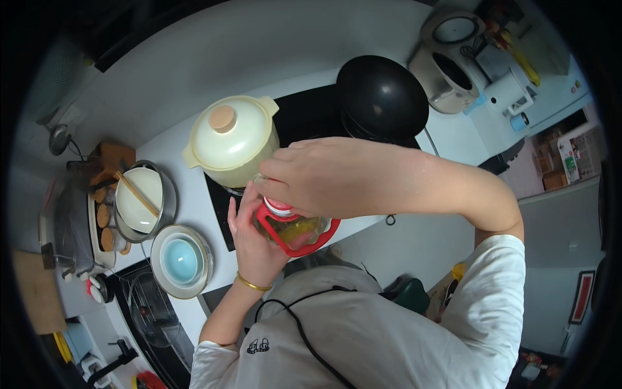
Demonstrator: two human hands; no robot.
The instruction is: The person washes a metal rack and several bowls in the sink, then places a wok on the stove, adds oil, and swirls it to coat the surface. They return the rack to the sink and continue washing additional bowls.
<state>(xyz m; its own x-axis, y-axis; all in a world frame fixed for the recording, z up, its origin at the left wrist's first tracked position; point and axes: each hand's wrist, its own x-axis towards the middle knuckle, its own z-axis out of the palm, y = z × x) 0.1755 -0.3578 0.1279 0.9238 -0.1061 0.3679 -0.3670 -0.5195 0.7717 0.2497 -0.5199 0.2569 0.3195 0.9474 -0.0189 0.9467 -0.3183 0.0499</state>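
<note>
My left hand [257,228], with a gold bangle at the wrist, supports a clear oil jug [306,227] from the side. The jug has a red frame and handle [311,250] and yellowish liquid in it. Reaching across from the right, my right hand [311,177] grips the jug's top with bent fingers. Under those fingers shows part of a red and white collar [278,205]; the rest of the top is hidden. Just beyond my hands, a lidded cream pot [233,141] with a round wooden-coloured knob stands on the black cooktop [303,112].
A black wok [381,95] sits tilted at the cooktop's right. Left of it all are stacked bowls [181,261] and a metal basin [167,194] holding a white bowl and chopsticks [138,194]. A sink [153,311] lies lower left; an open rice cooker [444,80] stands back right.
</note>
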